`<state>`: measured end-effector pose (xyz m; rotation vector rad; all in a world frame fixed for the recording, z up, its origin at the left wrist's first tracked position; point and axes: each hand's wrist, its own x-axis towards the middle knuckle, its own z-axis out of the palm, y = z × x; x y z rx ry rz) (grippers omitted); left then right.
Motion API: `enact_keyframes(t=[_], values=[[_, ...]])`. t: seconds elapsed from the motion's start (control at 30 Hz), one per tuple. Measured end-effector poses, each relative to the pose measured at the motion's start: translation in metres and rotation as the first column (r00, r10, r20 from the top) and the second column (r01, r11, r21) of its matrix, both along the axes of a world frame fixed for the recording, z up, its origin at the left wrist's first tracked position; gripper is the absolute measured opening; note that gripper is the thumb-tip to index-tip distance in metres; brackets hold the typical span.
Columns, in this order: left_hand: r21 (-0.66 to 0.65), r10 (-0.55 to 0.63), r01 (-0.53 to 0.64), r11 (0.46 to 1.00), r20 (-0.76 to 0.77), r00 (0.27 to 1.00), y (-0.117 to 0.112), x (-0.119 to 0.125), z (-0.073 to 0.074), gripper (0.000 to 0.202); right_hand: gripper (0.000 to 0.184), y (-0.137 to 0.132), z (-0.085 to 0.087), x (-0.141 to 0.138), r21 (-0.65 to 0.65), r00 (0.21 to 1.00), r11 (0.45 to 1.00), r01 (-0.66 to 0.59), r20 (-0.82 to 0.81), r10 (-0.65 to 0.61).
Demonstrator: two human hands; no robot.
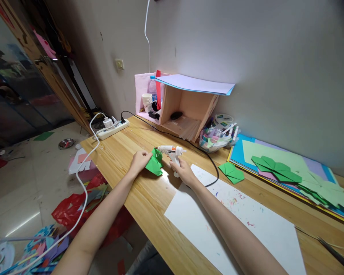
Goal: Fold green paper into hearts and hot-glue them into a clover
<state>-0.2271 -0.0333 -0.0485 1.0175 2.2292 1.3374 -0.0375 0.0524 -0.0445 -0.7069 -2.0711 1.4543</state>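
Observation:
Near the middle of the wooden desk, my left hand [140, 160] pinches the edge of a folded green paper piece [154, 163]. My right hand [182, 170] grips a white hot glue gun [172, 151] by its handle, fingers wrapped around it. The gun's nozzle points left and is at the upper part of the green paper; whether it touches cannot be made out. A black cord [215, 168] runs from the gun across the desk. Under my right forearm lies a large white sheet [200, 221] with coloured specks. Another folded green paper piece [231, 172] lies to the right.
A white power strip [114, 130] sits at the desk's left end. An open box [189, 103] stands against the wall, beside a clear container of markers [215, 139]. Stacked coloured paper [240, 149] with green folded shapes [276, 168] lies at right. Paper scraps and a red bag [71, 206] cover the floor.

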Motion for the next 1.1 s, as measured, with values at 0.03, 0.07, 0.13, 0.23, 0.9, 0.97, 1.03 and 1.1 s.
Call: enact_keyframes(t=[0.03, 0.07, 0.13, 0.23, 0.9, 0.97, 1.03, 1.1], values=[[0.001, 0.000, 0.000, 1.000, 0.000, 1.000, -0.0003, 0.0000, 0.0000, 0.028, 0.028, 0.0000, -0.0001, 0.0000, 0.001, 1.000, 1.000, 0.002, 0.003, -0.002], [0.003, 0.000, 0.000, 1.000, 0.001, 1.000, -0.0006, 0.0000, 0.0002, 0.027, 0.028, 0.0000, -0.0001, 0.0001, 0.003, 1.000, 1.000, 0.005, 0.007, -0.005], [0.006, 0.002, -0.002, 1.000, 0.002, 1.000, -0.0011, 0.0001, 0.0008, 0.027, 0.029, 0.0000, 0.0001, 0.0002, 0.005, 1.000, 1.000, 0.012, 0.019, -0.012], [0.015, 0.013, -0.013, 1.000, 0.005, 1.000, -0.0015, 0.0001, 0.0020, 0.028, 0.029, -0.0002, 0.0008, 0.0002, -0.001, 1.000, 1.000, 0.012, 0.027, -0.012], [0.044, 0.080, -0.080, 0.996, -0.009, 0.997, -0.0034, -0.0038, 0.0054, 0.024, 0.028, 0.0010, -0.0023, -0.0005, -0.020, 1.000, 1.000, 0.024, -0.004, -0.024], [0.043, 0.089, -0.088, 0.995, -0.021, 0.996, -0.0034, -0.0045, 0.0055, 0.024, 0.027, 0.0009, -0.0021, -0.0003, -0.023, 1.000, 0.999, 0.023, -0.006, -0.023], [0.038, 0.096, -0.095, 0.995, -0.040, 0.995, -0.0037, -0.0041, 0.0065, 0.024, 0.027, 0.0008, -0.0014, 0.0000, -0.023, 1.000, 1.000, 0.021, -0.004, -0.021], [0.033, 0.103, -0.101, 0.994, -0.067, 0.992, -0.0043, -0.0023, 0.0087, 0.023, 0.028, 0.0007, -0.0002, 0.0001, -0.018, 1.000, 1.000, 0.024, 0.003, -0.024]])
